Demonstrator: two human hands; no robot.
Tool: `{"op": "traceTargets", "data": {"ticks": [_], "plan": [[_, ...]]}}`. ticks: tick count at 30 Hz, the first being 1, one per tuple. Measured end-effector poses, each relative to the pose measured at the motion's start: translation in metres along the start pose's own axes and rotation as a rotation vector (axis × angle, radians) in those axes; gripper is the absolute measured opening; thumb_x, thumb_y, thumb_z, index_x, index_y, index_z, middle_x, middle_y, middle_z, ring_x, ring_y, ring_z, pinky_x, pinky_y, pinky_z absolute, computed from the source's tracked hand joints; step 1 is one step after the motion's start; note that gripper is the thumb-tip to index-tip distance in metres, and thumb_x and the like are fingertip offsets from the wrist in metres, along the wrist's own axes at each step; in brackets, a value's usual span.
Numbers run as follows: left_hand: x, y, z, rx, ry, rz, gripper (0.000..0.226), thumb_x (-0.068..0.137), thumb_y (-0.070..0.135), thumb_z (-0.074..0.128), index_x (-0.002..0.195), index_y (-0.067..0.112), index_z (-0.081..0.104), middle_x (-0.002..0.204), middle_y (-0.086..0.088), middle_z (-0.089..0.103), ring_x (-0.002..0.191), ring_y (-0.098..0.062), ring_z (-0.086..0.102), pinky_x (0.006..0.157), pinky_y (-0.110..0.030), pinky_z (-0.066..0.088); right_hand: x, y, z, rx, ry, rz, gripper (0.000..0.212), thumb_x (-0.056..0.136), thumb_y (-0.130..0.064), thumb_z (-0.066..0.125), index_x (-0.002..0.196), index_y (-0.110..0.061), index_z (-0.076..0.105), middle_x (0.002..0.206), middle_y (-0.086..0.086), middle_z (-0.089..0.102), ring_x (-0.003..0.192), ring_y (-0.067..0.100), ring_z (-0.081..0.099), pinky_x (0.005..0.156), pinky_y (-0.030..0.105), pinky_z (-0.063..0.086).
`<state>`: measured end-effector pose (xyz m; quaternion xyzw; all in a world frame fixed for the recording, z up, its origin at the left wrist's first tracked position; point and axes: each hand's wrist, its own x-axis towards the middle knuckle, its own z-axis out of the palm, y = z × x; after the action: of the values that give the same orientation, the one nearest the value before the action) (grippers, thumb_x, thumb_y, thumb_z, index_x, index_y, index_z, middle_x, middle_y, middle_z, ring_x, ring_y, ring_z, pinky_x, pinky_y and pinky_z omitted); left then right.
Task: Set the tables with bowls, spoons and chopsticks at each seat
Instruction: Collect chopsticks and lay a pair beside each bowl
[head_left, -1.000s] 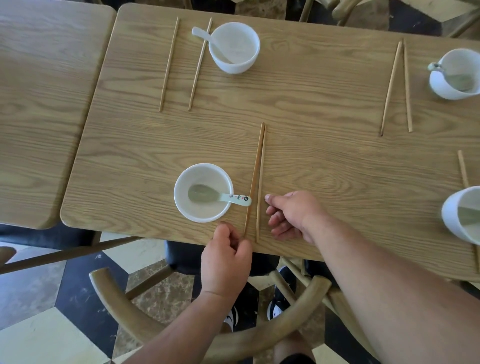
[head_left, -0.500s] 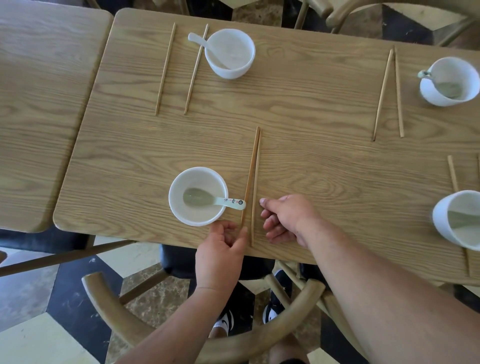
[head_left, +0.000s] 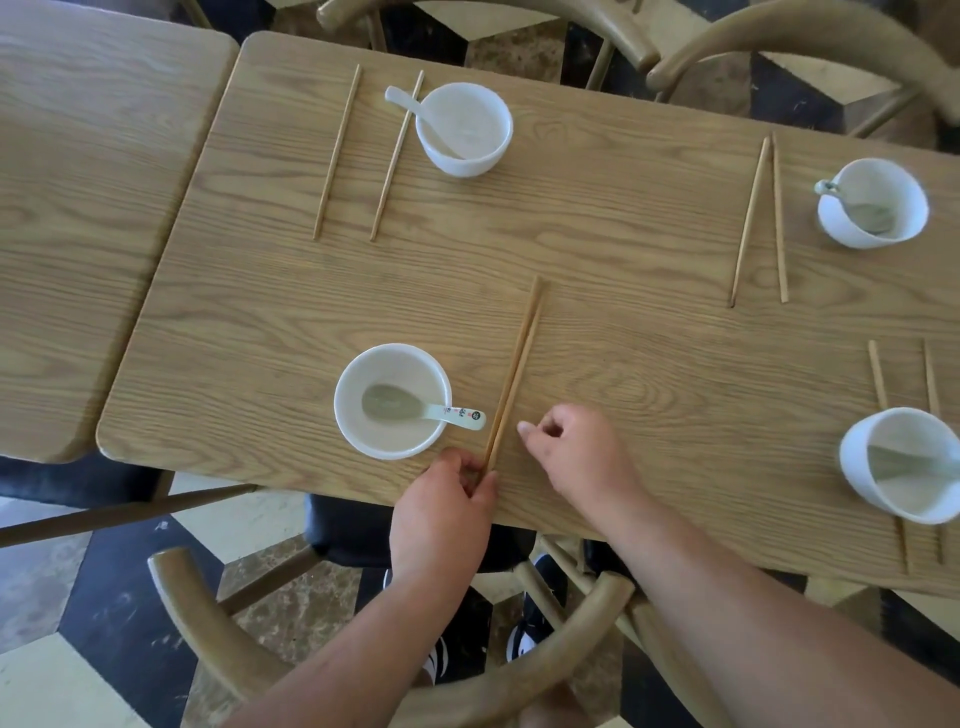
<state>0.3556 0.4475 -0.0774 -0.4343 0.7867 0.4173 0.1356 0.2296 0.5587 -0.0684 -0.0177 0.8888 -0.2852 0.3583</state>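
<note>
**Inspector:** Status of the four seats in view on the bench?

**Assistant:** All four carry a bowl with a spoon inside and a pair of chopsticks alongside. The near-left seat, at about 7 o'clock on the bench, has its bowl with the spoon lying in it, handle toward 3 o'clock.

**Inspector:** And the hands?

**Assistant:** The left hand pinches the near ends of that seat's chopsticks, thumb and forefinger closed on them at the bench edge. The right hand is loosely curled, holding nothing, resting on the bench just beside the pair at its 3 o'clock.

**Inspector:** Alignment elsewhere?

**Assistant:** The far-left pair, at 11 o'clock, lies well spread; the far-right pair splays apart. The near-right pair runs partly under its bowl.

**Inspector:** Assessment?

**Assistant:** This bench looks essentially laid; the work in hand seems to be straightening. The adjoining bench, at 9 o'clock, shows no settings in the visible part, so it likely remains.
</note>
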Motion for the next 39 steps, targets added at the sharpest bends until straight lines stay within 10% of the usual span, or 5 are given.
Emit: {"op": "traceTargets", "data": {"ticks": [13, 16, 22, 32, 39], "plan": [[0.010, 0.004, -0.006, 0.071, -0.076, -0.008, 0.012, 0.097, 0.045, 0.071, 0.099, 0.034, 0.068, 0.083, 0.016, 0.072, 0.079, -0.001, 0.065, 0.063, -0.028, 0.046, 0.022, -0.029, 0.021, -0.043, 0.104, 0.013, 0.028, 0.092, -0.046, 0.076, 0.094, -0.022, 0.061, 0.084, -0.001, 0.072, 0.077, 0.023, 0.073, 0.075, 0.043, 0.062], [0.011, 0.005, -0.007, 0.076, -0.085, -0.005, 0.013, 0.097, 0.045, 0.072, 0.095, 0.033, 0.068, 0.080, 0.014, 0.073, 0.077, -0.002, 0.065, 0.061, -0.027, 0.044, 0.013, -0.026, 0.010, -0.133, 0.156, -0.148, 0.026, 0.097, -0.042, 0.071, 0.111, -0.021, 0.062, 0.094, -0.002, 0.069, 0.083, 0.020, 0.069, 0.072, 0.037, 0.057], [0.010, 0.006, -0.009, 0.068, -0.102, -0.011, 0.014, 0.096, 0.045, 0.073, 0.093, 0.033, 0.066, 0.079, 0.012, 0.072, 0.075, -0.003, 0.066, 0.060, -0.026, 0.043, 0.042, -0.006, -0.048, -0.820, 0.167, -0.618, 0.062, 0.100, -0.008, 0.060, 0.157, -0.030, 0.048, 0.161, 0.009, 0.047, 0.150, 0.038, 0.039, 0.118, 0.055, 0.042], [0.011, 0.003, -0.010, 0.099, -0.107, 0.021, 0.015, 0.094, 0.045, 0.074, 0.091, 0.034, 0.065, 0.079, 0.010, 0.072, 0.075, -0.006, 0.066, 0.064, -0.029, 0.048, 0.057, -0.021, -0.067, -1.040, 0.159, -0.986, 0.037, 0.094, -0.011, 0.067, 0.129, -0.021, 0.072, 0.133, 0.012, 0.070, 0.124, 0.039, 0.065, 0.097, 0.048, 0.057], [0.009, 0.004, -0.010, 0.099, -0.098, 0.036, 0.014, 0.094, 0.045, 0.075, 0.094, 0.033, 0.067, 0.078, 0.008, 0.070, 0.073, -0.007, 0.065, 0.060, -0.028, 0.044, 0.055, -0.014, -0.066, -1.024, 0.119, -0.886, 0.009, 0.086, -0.017, 0.076, 0.092, -0.018, 0.069, 0.093, 0.007, 0.061, 0.088, 0.035, 0.063, 0.067, 0.046, 0.057]]}}
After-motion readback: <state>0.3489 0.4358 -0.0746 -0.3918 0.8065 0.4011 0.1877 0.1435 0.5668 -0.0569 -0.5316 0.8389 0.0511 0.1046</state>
